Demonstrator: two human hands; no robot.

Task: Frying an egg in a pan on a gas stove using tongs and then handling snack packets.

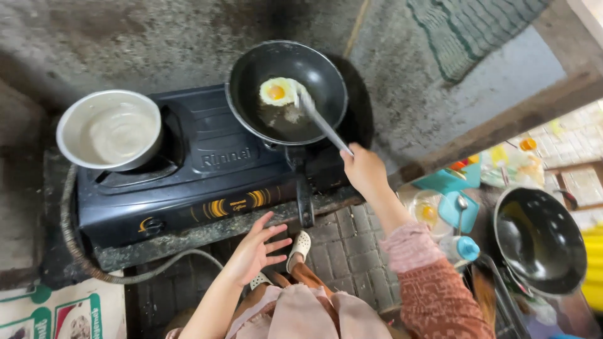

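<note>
Right hand (364,171) has its fingers wrapped around the handle end of the metal spatula (320,119), and the tool's long axis slants from that grip at lower right up to the upper left, blade tip sitting just beside the one fried egg (277,91). The egg shows one orange yolk and a ragged white, lying in a round black frying pan (314,66) whose straight dark handle points down toward the person. The left hand (254,250) hovers empty below the stove, fingers spread wide, touching nothing. One black two-burner gas stove (207,169) sits on the concrete counter (113,37); its left burner carries one shiny round metal pot (69,129). A second black pan (540,242) rests at far right.
</note>
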